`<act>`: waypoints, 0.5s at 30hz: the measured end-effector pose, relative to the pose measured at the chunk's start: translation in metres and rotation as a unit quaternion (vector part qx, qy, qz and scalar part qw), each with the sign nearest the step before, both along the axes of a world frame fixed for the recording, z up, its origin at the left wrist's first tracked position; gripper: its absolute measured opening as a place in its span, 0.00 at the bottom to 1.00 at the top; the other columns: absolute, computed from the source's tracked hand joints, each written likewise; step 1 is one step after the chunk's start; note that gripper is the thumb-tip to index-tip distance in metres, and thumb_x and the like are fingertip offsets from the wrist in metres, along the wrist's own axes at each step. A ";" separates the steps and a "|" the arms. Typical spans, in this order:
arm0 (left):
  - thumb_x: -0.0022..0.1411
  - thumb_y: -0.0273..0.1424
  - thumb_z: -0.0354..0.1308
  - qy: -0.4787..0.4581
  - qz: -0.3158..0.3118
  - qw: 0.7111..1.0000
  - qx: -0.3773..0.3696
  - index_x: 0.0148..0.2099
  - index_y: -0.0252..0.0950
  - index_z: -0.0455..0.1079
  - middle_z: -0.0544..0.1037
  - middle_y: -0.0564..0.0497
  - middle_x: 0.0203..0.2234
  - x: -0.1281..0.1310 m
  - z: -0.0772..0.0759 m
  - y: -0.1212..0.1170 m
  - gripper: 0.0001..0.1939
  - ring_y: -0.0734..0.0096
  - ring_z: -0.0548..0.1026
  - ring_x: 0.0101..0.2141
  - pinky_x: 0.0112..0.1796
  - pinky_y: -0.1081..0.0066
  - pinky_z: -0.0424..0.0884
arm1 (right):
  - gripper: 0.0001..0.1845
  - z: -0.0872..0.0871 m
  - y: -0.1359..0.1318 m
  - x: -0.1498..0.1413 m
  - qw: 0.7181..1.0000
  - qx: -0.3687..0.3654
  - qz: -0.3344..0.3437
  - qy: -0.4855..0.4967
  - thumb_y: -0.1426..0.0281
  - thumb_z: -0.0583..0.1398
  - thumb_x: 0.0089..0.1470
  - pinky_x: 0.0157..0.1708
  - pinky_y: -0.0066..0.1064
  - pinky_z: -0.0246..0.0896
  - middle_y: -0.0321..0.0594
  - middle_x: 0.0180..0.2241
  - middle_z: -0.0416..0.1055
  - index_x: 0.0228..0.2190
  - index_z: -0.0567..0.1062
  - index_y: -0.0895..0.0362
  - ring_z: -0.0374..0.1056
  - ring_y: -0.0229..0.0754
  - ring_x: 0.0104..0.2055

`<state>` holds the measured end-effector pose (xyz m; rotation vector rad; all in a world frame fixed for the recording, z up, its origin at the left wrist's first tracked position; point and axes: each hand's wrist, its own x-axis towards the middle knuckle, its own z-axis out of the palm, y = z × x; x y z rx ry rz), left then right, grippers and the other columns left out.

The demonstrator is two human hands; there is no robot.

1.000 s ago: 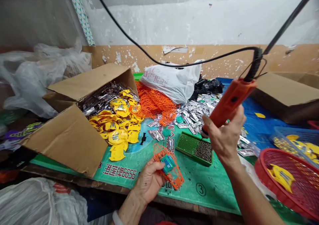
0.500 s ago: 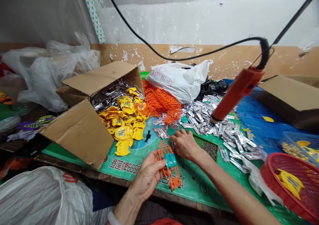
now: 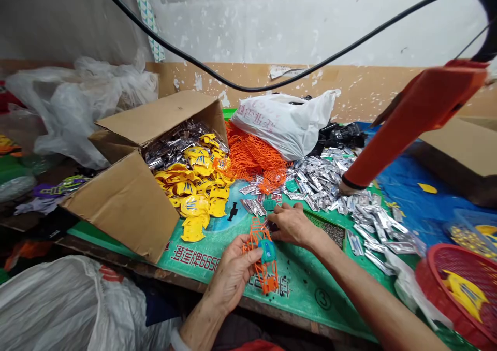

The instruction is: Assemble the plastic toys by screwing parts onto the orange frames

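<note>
My left hand (image 3: 235,269) grips an orange plastic toy frame (image 3: 267,282) above the green table mat. A teal piece (image 3: 267,251) sits in the middle of that frame, under my left thumb. My right hand (image 3: 294,225) is just beyond and right of the frame's far end, its fingers bent down and together; whatever they pinch is hidden. Beside my right wrist lies a shallow green tray (image 3: 330,230) of small dark screws. Silver plated parts (image 3: 254,207) lie a little past my right fingertips.
An orange-red electric screwdriver (image 3: 407,128) hangs at right on a black cable. A cardboard box (image 3: 120,206) spills yellow shells (image 3: 198,206) at left. Orange frames (image 3: 252,157) are heaped under a white bag (image 3: 279,123). A red basket (image 3: 435,283) stands at right.
The hanging screwdriver has swung closer and to the right, looking larger. My left hand still holds the frame almost in place; my right hand has shifted only slightly.
</note>
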<state>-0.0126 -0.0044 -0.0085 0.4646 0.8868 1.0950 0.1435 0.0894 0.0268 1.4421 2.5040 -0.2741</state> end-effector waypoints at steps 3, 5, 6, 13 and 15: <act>0.48 0.27 0.68 0.007 0.010 1.000 0.009 0.45 0.34 0.70 0.79 0.48 0.36 -0.004 -0.002 0.001 0.20 0.72 0.76 0.31 0.37 0.70 0.72 | 0.11 0.001 0.001 -0.004 1.000 -0.010 0.007 -0.007 0.72 0.58 0.52 0.46 0.48 0.53 0.49 0.40 0.74 0.37 0.78 0.56 0.64 0.56 0.49; 0.49 0.27 0.67 0.015 0.025 0.999 0.014 0.48 0.34 0.69 0.79 0.47 0.39 -0.006 -0.002 0.000 0.23 0.69 0.77 0.34 0.39 0.69 0.71 | 0.11 0.001 0.002 -0.007 1.000 -0.004 0.004 -0.014 0.74 0.56 0.53 0.47 0.50 0.53 0.50 0.40 0.74 0.35 0.78 0.57 0.64 0.56 0.50; 0.49 0.27 0.67 0.020 0.032 0.999 0.016 0.50 0.34 0.68 0.79 0.47 0.40 -0.006 -0.002 0.000 0.24 0.68 0.77 0.36 0.40 0.69 0.71 | 0.10 0.001 0.002 -0.009 1.000 0.002 0.002 -0.018 0.75 0.56 0.54 0.47 0.52 0.53 0.50 0.40 0.74 0.35 0.78 0.57 0.63 0.56 0.51; 0.50 0.26 0.65 0.034 0.058 0.997 0.023 0.50 0.32 0.65 0.79 0.46 0.39 -0.006 0.007 0.001 0.24 0.68 0.77 0.35 0.41 0.68 0.70 | 0.17 -0.003 0.000 -0.021 0.999 -0.003 -0.014 -0.036 0.64 0.58 0.58 0.47 0.44 0.65 0.45 0.48 0.69 0.47 0.70 0.59 0.68 0.45 0.48; 0.51 0.25 0.64 0.030 0.068 0.997 0.028 0.49 0.32 0.65 0.79 0.47 0.38 -0.008 0.009 0.001 0.22 0.69 0.76 0.35 0.40 0.69 0.70 | 0.17 -0.006 -0.001 -0.023 0.999 -0.012 -0.019 -0.025 0.64 0.58 0.58 0.44 0.42 0.67 0.45 0.47 0.69 0.47 0.69 0.59 0.69 0.44 0.46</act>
